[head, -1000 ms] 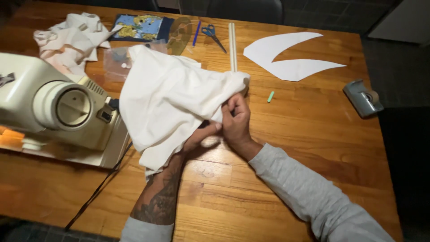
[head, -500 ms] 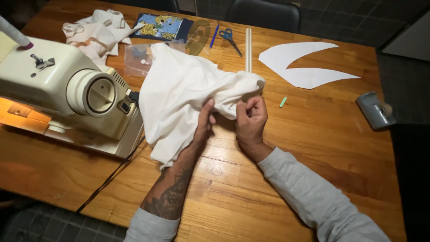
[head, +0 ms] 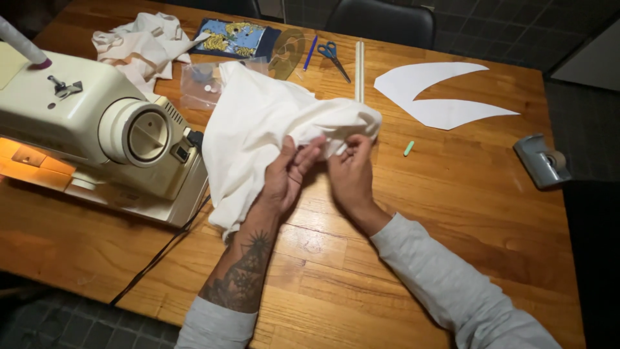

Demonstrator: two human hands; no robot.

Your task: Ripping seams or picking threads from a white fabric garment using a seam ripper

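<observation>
Hands shifted along hem; left hand [head: 284,178], right hand [head: 351,173] each grip pinching crumpled cream cloth [head: 258,129]

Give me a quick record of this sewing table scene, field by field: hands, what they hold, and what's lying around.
left hand: grips the white fabric
right hand: pinches the same fabric's bunched edge
surface: wooden table
left of fabric: cream sewing machine
far edge: blue-handled scissors, blue pen, pale ruler, patterned pouch
right side: white paper pattern piece, green chalk, grey tape dispenser
</observation>
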